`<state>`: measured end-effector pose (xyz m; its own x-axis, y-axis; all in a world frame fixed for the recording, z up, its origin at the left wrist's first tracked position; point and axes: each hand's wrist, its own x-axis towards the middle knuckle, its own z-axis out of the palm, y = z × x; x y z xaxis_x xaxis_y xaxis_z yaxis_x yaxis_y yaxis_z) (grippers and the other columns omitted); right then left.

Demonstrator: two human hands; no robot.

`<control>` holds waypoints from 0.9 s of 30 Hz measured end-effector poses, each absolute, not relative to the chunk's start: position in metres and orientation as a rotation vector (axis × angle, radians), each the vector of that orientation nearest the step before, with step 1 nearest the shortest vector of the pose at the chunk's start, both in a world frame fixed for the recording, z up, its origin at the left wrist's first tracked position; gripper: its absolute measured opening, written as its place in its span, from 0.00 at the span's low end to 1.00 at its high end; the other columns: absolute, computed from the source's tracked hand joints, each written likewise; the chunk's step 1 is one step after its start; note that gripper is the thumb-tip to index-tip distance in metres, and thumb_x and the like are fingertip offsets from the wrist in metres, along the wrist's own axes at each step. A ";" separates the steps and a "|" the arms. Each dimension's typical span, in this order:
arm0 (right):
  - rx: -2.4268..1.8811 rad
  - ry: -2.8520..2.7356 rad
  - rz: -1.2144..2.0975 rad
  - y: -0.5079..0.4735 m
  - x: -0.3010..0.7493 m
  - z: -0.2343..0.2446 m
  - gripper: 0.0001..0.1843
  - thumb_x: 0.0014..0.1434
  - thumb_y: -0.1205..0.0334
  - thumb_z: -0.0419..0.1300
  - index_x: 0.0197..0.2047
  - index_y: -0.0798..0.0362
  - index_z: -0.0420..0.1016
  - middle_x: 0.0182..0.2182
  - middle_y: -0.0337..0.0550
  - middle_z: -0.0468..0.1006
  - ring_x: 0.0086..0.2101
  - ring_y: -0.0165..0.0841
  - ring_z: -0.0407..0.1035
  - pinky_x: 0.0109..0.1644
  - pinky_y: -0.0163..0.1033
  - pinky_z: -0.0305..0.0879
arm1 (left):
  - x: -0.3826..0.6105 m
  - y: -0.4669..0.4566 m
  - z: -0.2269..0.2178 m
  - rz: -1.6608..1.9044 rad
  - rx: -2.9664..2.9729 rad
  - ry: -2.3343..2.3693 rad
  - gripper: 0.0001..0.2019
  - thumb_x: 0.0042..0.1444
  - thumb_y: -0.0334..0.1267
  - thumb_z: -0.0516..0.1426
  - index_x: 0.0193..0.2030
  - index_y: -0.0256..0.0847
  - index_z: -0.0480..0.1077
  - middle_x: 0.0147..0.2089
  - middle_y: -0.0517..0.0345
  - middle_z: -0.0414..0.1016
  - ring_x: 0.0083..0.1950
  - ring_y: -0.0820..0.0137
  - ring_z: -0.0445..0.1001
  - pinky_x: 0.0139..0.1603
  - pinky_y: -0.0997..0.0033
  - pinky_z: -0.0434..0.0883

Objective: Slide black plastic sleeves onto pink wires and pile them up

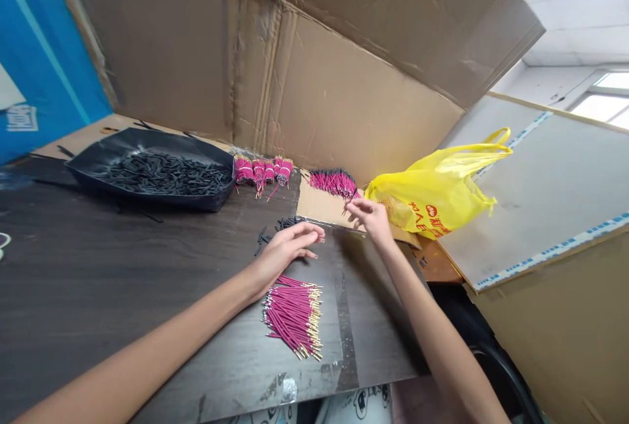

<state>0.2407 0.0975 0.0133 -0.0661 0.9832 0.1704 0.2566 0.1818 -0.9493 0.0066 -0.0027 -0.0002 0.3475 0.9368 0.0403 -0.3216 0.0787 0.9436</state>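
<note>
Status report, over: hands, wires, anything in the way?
Left hand half open, beyond near wires. Right hand at far wires, grip unclear. Near wires piled loose on table. Yellow bag close beside far wires.

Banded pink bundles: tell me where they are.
In the head view, the bundles lie left of centre, just right of the black tray, by the cardboard wall.

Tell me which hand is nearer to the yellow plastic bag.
Right. The right hand is close beside the left end, as pictured, of the yellow plastic bag; the left hand is farther off to the left, by the loose black pieces.
</note>
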 end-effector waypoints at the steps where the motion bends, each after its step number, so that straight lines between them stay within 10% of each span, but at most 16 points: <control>1: -1.301 -1.491 0.908 0.116 0.251 0.018 0.23 0.50 0.45 0.72 0.37 0.57 0.79 0.30 0.44 0.78 0.25 0.29 0.70 0.22 0.31 0.63 | 0.007 -0.003 -0.002 1.058 1.131 0.754 0.16 0.61 0.49 0.63 0.47 0.37 0.75 0.52 0.48 0.75 0.54 0.60 0.73 0.52 0.62 0.72; 9: -1.830 -1.536 0.726 0.222 0.294 0.019 0.11 0.69 0.61 0.64 0.38 0.60 0.74 0.29 0.37 0.75 0.24 0.23 0.67 0.26 0.29 0.66 | 0.012 -0.001 -0.011 1.029 1.209 0.903 0.15 0.51 0.47 0.62 0.38 0.37 0.75 0.37 0.54 0.74 0.36 0.67 0.70 0.40 0.66 0.68; 27: -2.112 -1.935 0.155 0.240 0.274 0.027 0.11 0.62 0.59 0.67 0.32 0.59 0.82 0.28 0.50 0.81 0.32 0.35 0.76 0.40 0.37 0.68 | 0.008 0.003 -0.012 1.033 1.196 0.932 0.13 0.49 0.45 0.61 0.35 0.38 0.73 0.29 0.58 0.71 0.28 0.70 0.66 0.28 0.70 0.63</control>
<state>0.2741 0.2400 0.0267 0.1013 0.9894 0.1039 0.9603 -0.0700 -0.2700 0.0076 0.0026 -0.0123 0.2752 0.9610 -0.0281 -0.1261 0.0650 0.9899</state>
